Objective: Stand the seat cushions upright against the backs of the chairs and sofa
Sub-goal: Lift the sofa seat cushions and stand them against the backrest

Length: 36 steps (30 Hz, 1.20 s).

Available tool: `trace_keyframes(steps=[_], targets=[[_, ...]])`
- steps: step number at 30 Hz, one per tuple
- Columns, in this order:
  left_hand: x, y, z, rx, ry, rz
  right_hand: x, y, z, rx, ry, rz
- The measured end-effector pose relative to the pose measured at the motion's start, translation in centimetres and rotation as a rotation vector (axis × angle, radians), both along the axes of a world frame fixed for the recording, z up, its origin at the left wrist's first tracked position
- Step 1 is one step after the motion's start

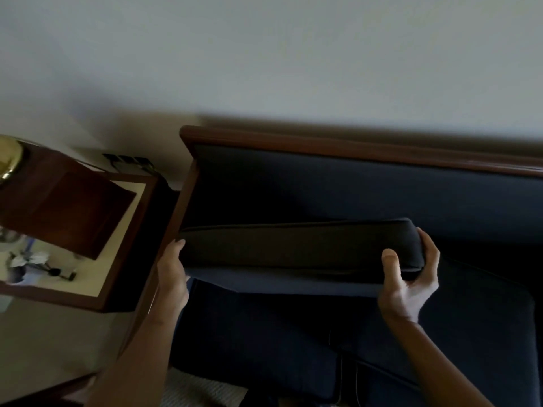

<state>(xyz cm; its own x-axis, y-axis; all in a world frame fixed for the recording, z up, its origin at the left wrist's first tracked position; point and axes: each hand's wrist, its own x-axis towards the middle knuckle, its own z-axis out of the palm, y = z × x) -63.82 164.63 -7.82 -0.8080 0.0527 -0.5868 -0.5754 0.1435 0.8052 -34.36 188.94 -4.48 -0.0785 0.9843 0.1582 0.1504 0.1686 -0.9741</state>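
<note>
**Raising a sofa seat cushion toward the backrest**

While both hands grip opposite ends of the dark navy rectangular fabric seat cushion (296, 251), its front edge is lifted off the seat of the wood-framed, navy-upholstered sofa (352, 148) and the cushion is tilted, not yet upright. Nearest the viewer, two bare forearms reach in from the lower edge. The left hand (172, 274) is closed on the cushion's left end, fingers wrapped over the side next to the brown wooden sofa arm (164, 245). The right hand (410, 277) is closed on the right end, thumb on the front face and fingers curled behind the rounded corner.

To complete the step well, judged from this pose, both ends should rise evenly so the cushion pivots on its rear edge, then lean flat against the navy padded backrest (367, 189) just behind it. The left end sits tight to the arm, so it may catch there; a slight shift to the right should free it.

The cushion appears thick and soft-cornered, with a piped seam along its upper edge and a paler blue underside showing below. A second navy seat cushion (470, 318) lies flat to the right. Beyond the arm stands a wooden side table with a pale inset top (123, 230); the plain pale wall (264, 54) fills the far field.
</note>
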Motion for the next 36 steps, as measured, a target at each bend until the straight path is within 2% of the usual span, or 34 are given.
trace_keyframes(steps=[5,13,19,25,29,32,36], targets=[[-4.6,1.9,0.0,-0.02,0.112,-0.109,-3.6,2.1,0.1,-0.003,0.088,-0.088],[-12.9,6.9,2.2,-0.05,0.353,-0.171,-10.5,6.4,-1.1,-0.044,0.075,-0.184],[-17.0,11.4,2.0,-0.065,0.44,-0.221,-13.9,10.2,-4.3,-0.097,-0.059,-0.219],[-19.3,14.5,-2.2,-0.133,0.369,-0.288,-15.5,12.3,-8.0,-0.181,-0.199,-0.216],[-21.4,15.5,-3.9,-0.174,0.386,-0.37,-18.1,14.1,-9.2,-0.157,-0.282,-0.227],[-22.6,16.2,-4.4,-0.259,0.446,-0.489,-18.4,14.6,-9.5,-0.121,-0.39,-0.175],[-22.3,16.3,-4.3,-0.418,0.573,-0.587,-18.2,14.6,-9.1,-0.181,-0.531,-0.105]])
